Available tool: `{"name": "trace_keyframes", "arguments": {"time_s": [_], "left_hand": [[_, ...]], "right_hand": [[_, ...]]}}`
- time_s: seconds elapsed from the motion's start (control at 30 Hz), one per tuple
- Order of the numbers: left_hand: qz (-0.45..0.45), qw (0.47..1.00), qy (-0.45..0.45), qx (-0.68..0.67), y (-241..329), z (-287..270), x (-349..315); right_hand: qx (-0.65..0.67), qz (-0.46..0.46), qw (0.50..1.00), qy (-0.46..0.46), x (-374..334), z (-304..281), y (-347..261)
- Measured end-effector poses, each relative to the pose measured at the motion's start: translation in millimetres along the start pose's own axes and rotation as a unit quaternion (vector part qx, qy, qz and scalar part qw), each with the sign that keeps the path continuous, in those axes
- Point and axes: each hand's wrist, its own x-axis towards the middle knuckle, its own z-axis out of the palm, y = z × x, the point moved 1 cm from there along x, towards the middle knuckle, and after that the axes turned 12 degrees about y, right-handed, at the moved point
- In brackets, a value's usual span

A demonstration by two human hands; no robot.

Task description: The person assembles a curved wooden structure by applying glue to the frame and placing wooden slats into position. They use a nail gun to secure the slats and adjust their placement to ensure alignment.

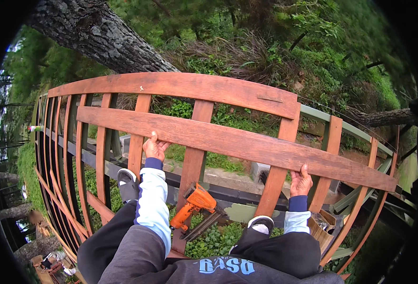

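Note:
A long reddish-brown deck board (228,138) lies at a slant across the joists in front of me. My left hand (155,148) grips its near edge left of the middle, thumb on top and fingers curled underneath. Farther right, my right hand (301,181) holds the same edge in the same way. Beyond this board, another reddish plank (185,85) runs across the joists, with a gap between the two. An orange nail gun (197,204) rests on a joist between my legs, touched by neither hand.
Reddish joists (190,173) cross dark beams, with open gaps showing plants and ground below. My shoes (129,183) are on the frame. A thick tree trunk (100,35) leans beyond the far plank. An open cardboard box (320,227) sits at the lower right. Loose wood strips (60,201) lie left.

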Motion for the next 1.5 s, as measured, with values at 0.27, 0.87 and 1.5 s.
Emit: {"name": "trace_keyframes", "arguments": {"time_s": [0.27,0.87,1.5], "left_hand": [[-0.007,0.998,0.060,-0.032,-2.8,8.8,-12.6],[-0.001,0.998,0.062,-0.018,3.1,3.1,-19.4],[0.006,0.998,0.058,-0.027,4.8,3.3,-25.5]], "right_hand": [[-0.093,0.062,0.991,-0.070,42.6,-22.9,4.9],[-0.124,0.053,0.990,-0.049,1.8,-24.6,-0.5],[-0.100,0.068,0.991,-0.063,1.7,-26.5,-3.7]]}}
